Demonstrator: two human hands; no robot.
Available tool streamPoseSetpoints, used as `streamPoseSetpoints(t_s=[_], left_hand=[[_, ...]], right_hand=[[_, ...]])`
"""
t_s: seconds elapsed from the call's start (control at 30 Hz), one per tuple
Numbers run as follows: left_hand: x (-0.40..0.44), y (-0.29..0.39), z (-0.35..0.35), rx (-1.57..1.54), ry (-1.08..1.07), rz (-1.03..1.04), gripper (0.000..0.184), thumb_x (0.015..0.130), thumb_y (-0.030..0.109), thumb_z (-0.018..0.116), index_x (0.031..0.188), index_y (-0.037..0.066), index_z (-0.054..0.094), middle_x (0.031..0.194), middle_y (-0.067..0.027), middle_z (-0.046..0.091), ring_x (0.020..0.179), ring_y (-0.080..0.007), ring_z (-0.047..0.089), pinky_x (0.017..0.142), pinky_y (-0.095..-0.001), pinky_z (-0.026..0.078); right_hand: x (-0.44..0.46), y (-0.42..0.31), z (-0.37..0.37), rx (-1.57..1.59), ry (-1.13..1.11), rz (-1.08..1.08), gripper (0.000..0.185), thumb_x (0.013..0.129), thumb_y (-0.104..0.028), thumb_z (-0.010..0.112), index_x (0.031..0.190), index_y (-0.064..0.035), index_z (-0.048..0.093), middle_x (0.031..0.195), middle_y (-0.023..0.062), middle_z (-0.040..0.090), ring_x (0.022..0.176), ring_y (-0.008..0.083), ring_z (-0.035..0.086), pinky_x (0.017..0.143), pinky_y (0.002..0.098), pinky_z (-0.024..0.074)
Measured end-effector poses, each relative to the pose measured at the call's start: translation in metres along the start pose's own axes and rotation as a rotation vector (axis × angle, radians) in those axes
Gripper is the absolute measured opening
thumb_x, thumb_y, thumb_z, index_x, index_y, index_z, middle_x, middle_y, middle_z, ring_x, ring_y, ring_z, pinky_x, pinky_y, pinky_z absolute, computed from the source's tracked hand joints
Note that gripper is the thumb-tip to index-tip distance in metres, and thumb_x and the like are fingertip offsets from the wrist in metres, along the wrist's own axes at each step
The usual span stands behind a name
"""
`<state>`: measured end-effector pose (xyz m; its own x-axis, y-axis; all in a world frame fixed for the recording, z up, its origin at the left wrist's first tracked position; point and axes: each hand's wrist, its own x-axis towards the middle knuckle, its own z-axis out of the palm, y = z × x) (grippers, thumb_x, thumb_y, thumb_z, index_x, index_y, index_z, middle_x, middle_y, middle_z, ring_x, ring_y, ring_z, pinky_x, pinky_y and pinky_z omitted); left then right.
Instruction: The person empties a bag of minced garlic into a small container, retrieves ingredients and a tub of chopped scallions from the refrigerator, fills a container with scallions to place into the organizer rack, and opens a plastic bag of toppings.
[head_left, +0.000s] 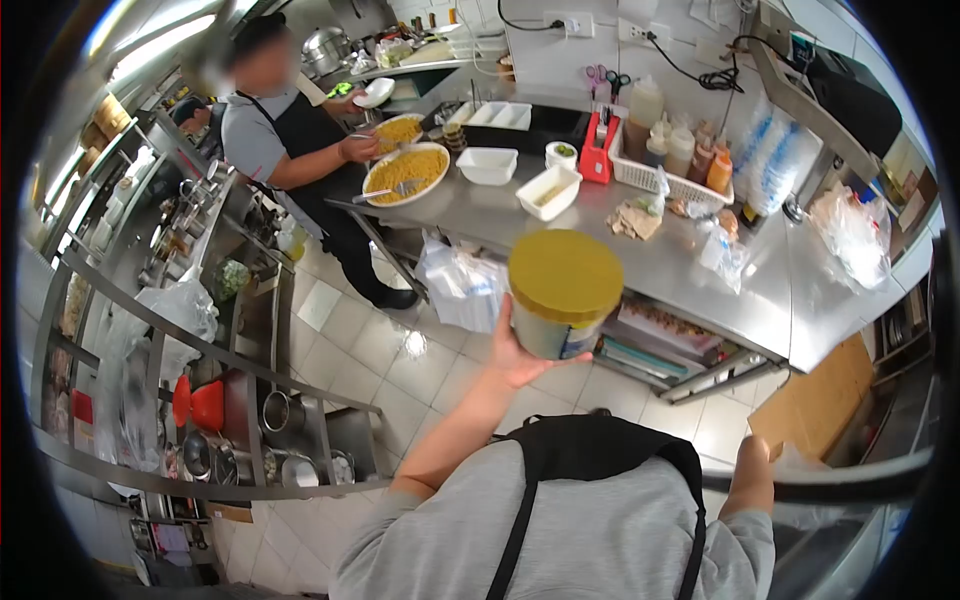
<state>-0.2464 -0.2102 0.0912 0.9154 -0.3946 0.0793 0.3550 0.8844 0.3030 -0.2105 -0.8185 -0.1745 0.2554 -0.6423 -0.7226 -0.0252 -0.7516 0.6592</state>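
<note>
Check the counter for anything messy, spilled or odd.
Crumpled brown paper and a loose clear plastic bag lie on the counter near the white basket; they look untidy beside the bottles grouped inside it. No spill shows, and the tub in the left hand has its lid on and shows no obvious damage.

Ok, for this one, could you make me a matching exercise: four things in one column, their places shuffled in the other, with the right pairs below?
Things
1. Lidded tub
2. Squeeze bottles
3. Red device
4. Yellow food

Places
A. Inside the white basket
B. In round bowls
C. In the left hand
D. On the steel counter, beside the basket

Pairs: 1-C, 2-A, 3-D, 4-B
</note>
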Motion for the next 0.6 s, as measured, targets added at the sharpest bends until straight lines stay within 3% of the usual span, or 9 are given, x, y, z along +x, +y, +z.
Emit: streamPoseSetpoints(t_s=[0.2, 0.37, 0.43, 0.53, 0.57, 0.6], left_hand=[[0.070, 0.004, -0.008, -0.024, -0.088, 0.031, 0.082, 0.082, 0.071, 0.040, 0.145, 0.021, 0.023, 0.148, -0.0131, 0.025, 0.132, -0.0419, 0.030, 0.097, -0.0697, 0.029], [0.105, 0.009, -0.018, 0.005, -0.136, 0.128, 0.080, 0.084, 0.070, 0.034, 0.145, 0.021, 0.022, 0.148, -0.0126, 0.025, 0.131, -0.0423, 0.031, 0.094, -0.0683, 0.034], [0.112, 0.012, -0.030, 0.088, -0.046, 0.123, 0.082, 0.084, 0.070, 0.035, 0.145, 0.016, 0.023, 0.147, -0.0109, 0.028, 0.131, -0.0341, 0.034, 0.097, -0.0573, 0.038], [0.135, 0.006, -0.057, 0.157, 0.195, 0.123, 0.083, 0.083, 0.068, 0.042, 0.143, 0.013, 0.026, 0.143, -0.0088, 0.036, 0.129, -0.0231, 0.040, 0.101, -0.0442, 0.040], [0.146, 0.004, -0.064, 0.228, 0.237, 0.089, 0.082, 0.083, 0.067, 0.043, 0.142, 0.012, 0.028, 0.142, -0.0086, 0.038, 0.127, -0.0228, 0.042, 0.099, -0.0438, 0.041], [0.155, 0.002, -0.076, 0.297, 0.278, 0.051, 0.081, 0.083, 0.067, 0.044, 0.141, 0.012, 0.029, 0.140, -0.0083, 0.040, 0.125, -0.0224, 0.044, 0.098, -0.0433, 0.042]], right_hand=[[-0.057, -0.012, -0.018, 0.146, 0.145, -0.418, 0.032, 0.074, -0.018, 0.073, 0.100, -0.0025, 0.063, 0.093, 0.0087, 0.067, 0.081, 0.0184, 0.064, 0.065, 0.0354, 0.0540], [-0.217, -0.033, -0.131, 0.264, 0.161, -0.992, 0.035, 0.074, -0.019, 0.075, 0.101, -0.0008, 0.062, 0.092, 0.0083, 0.066, 0.079, 0.0162, 0.063, 0.067, 0.0314, 0.0523], [-0.286, -0.039, -0.191, 0.366, 0.212, -1.197, 0.037, 0.074, -0.020, 0.075, 0.101, -0.0001, 0.061, 0.091, 0.0081, 0.065, 0.078, 0.0153, 0.062, 0.067, 0.0299, 0.0516], [-0.348, -0.034, -0.245, 0.766, 0.361, -1.420, 0.039, 0.073, -0.021, 0.076, 0.101, 0.0010, 0.060, 0.090, 0.0078, 0.065, 0.077, 0.0140, 0.062, 0.069, 0.0275, 0.0506], [-0.351, -0.036, -0.259, 0.897, 0.493, -1.557, 0.067, 0.068, -0.032, 0.081, 0.119, 0.0002, 0.052, 0.112, 0.0108, 0.058, 0.100, 0.0170, 0.058, 0.085, 0.0305, 0.0463], [-0.357, -0.049, -0.268, 1.084, 0.583, -1.822, 0.087, 0.062, -0.035, 0.084, 0.130, -0.0017, 0.040, 0.121, 0.0119, 0.052, 0.111, 0.0198, 0.052, 0.092, 0.0339, 0.0424]])
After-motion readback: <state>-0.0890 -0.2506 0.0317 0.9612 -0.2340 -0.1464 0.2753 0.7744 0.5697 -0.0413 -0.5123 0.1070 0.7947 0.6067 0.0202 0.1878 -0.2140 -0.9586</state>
